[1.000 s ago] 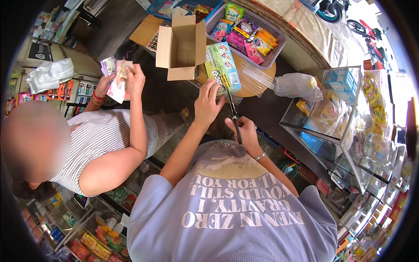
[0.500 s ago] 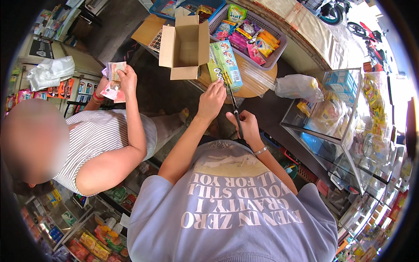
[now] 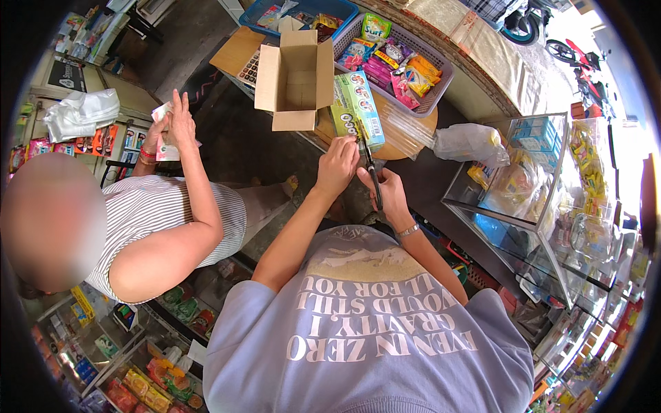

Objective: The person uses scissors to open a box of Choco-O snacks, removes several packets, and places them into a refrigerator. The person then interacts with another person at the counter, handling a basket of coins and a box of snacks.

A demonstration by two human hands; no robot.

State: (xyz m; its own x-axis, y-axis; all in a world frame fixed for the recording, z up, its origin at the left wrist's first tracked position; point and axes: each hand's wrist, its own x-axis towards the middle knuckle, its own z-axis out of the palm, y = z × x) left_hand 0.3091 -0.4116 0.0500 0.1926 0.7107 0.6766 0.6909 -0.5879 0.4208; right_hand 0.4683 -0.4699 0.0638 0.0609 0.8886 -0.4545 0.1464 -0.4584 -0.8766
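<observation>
A green and yellow printed box (image 3: 358, 110) lies on the wooden round-ended board, its near end toward me. My left hand (image 3: 338, 164) is closed at that near end, fingertips gripping the box's edge. In my right hand (image 3: 391, 191) are black-handled scissors (image 3: 372, 173), pointing away from me with the blades at the box's near edge. How far the blades are apart cannot be made out. Just left of the box stands an open brown cardboard carton (image 3: 295, 79), its flaps spread.
A purple basket (image 3: 441, 89) of colourful sachets and a blue basket (image 3: 352, 17) stand behind. Clear plastic tubes (image 3: 406, 131) lie right of the box, near a glass display case (image 3: 506, 220). On the left, another person (image 3: 172, 227) holds banknotes (image 3: 165, 146).
The other person's hands have shifted left over the banknotes, one now with fingers stretched up. My hands and the scissors stay at the box's near end, almost unmoved.
</observation>
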